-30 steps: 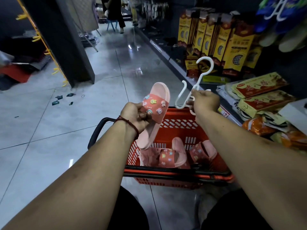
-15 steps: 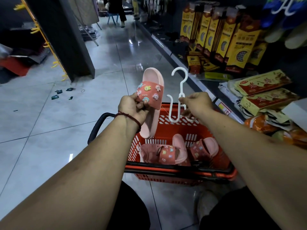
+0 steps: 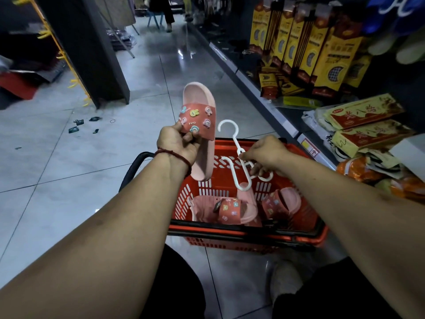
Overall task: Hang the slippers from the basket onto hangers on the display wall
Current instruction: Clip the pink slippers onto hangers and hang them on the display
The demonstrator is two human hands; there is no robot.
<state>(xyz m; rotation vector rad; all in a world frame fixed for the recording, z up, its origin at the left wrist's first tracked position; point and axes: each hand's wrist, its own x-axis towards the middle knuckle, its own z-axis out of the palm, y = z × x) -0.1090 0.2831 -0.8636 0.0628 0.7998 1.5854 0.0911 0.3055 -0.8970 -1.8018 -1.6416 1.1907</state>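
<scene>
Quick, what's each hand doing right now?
Left hand: closed on the pink slipper, gripping its strap.
Right hand: closed on the white hanger, pinching its stem.

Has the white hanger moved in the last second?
Yes. The hanger has dropped and tipped left: most of it stood above the basket's far rim, now only its hook clears that rim, near the slipper.

The white hanger [image 3: 235, 142] (its right hook chiefly) is partly covered by the curled fingers of the right hand [image 3: 264, 153], and the strap edge of the pink slipper [image 3: 199, 97] is hidden under the left hand [image 3: 176, 143]. Hung slippers [image 3: 379, 19] above the right hand are cut off by the upper edge.
</scene>
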